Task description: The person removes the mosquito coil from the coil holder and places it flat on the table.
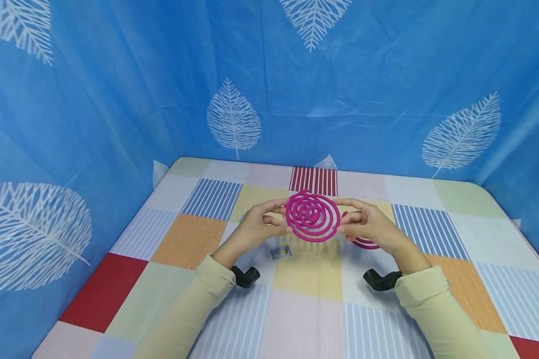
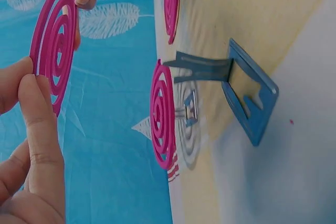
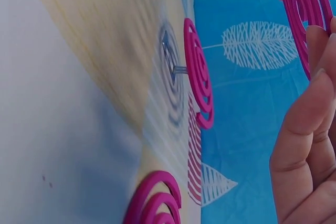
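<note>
A pink mosquito coil (image 1: 313, 216) is held up above the table, its flat spiral facing the head camera. My left hand (image 1: 261, 223) pinches its left edge between thumb and fingers. On the opposite edge, my right hand (image 1: 369, 225) grips it likewise. Below the left hand a small metal coil stand (image 2: 252, 95) sits on the cloth with its prong sticking up. Another pink coil (image 2: 158, 119) is mounted on a second stand (image 2: 192, 107) farther back. Partly hidden by the right hand in the head view, a third coil (image 1: 366, 245) is near the tabletop.
A patchwork-patterned cloth (image 1: 305, 324) covers the table. Blue curtains (image 1: 364, 99) with white leaf prints hang along the back and sides. Black devices (image 1: 382, 280) are strapped at both wrists, by the pale sleeves (image 1: 444, 309).
</note>
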Motion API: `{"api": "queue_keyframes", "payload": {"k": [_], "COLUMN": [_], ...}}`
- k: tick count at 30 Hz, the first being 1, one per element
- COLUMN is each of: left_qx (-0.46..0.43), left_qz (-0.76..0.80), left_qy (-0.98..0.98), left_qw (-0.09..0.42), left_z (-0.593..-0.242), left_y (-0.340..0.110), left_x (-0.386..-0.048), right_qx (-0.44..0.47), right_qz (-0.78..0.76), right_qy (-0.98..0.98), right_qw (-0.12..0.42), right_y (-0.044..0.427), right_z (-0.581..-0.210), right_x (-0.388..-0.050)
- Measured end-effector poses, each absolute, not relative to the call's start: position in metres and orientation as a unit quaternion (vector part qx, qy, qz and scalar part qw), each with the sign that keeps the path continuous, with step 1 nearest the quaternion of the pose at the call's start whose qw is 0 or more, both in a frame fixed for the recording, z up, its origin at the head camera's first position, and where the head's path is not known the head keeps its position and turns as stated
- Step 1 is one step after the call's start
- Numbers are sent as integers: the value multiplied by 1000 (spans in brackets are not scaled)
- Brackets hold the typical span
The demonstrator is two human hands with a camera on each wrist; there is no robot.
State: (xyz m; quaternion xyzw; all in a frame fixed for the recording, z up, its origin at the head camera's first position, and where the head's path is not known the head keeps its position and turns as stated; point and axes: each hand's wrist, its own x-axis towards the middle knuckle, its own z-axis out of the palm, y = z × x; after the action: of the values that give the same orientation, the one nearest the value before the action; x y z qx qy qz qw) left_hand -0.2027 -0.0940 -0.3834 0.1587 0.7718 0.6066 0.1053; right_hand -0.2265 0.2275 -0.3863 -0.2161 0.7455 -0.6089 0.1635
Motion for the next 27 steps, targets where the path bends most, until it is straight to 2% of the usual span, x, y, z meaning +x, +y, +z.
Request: {"api": "queue_keyframes", "payload": {"k": [10, 27], "left_qx": [163, 173], "left_qz": [603, 619], "left_qy": [773, 758], "left_qw": [114, 116], "left_z": [-383, -384], "left_y": [-80, -52], "left_x": [-203, -205], "right_qx": [-206, -187], "right_qz": [-610, -640], "right_qy": [750, 726], "right_qw": [152, 166], "right_y": [240, 265], "right_z": [-382, -381], "right_x": [-218, -211]}}
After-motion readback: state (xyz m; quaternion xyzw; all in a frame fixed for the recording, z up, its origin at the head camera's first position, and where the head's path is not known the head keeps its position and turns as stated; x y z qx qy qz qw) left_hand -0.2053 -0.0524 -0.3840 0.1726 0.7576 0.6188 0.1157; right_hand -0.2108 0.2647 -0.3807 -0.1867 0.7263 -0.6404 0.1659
